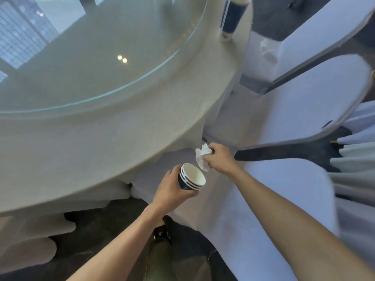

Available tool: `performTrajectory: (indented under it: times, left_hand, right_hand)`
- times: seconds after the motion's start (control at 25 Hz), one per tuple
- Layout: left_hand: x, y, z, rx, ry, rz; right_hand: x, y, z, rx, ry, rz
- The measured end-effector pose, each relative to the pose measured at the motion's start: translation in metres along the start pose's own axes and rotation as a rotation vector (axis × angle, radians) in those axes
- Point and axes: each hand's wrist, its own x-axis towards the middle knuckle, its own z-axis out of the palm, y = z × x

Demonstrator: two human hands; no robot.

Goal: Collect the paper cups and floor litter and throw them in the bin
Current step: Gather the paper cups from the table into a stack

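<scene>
My left hand [171, 190] grips a stack of dark blue paper cups with white stripes [190, 178], mouth tilted up and to the right. Just above the cup's mouth, my right hand [220, 158] pinches a crumpled white tissue [202, 157]. A taller stack of blue paper cups [233, 17] stands on the round table's far edge, blurred. Another crumpled white tissue [267, 50] lies on the seat of a far chair.
A round table [101, 151] with a beige cloth and a glass turntable [113, 57] fills the left. Chairs in white covers [304, 102] stand close along the right. Dark carpet [105, 230] shows below, with my legs over it.
</scene>
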Motion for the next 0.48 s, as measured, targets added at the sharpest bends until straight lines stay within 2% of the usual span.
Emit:
performTrajectory:
  times: [0.2, 0.32, 0.48]
  left_hand:
    - [-0.042, 0.068, -0.039, -0.065, 0.073, 0.118]
    - [-0.064, 0.108, -0.044, -0.093, 0.132, 0.200]
    - [-0.090, 0.158, -0.025, -0.102, 0.221, 0.330]
  right_hand:
    - [-0.092, -0.066, -0.076, 0.183, 0.084, -0.162]
    - [-0.144, -0.078, -0.106, 0.033, 0.080, -0.279]
    - [-0.199, -0.060, -0.145, -0.079, -0.030, -0.445]
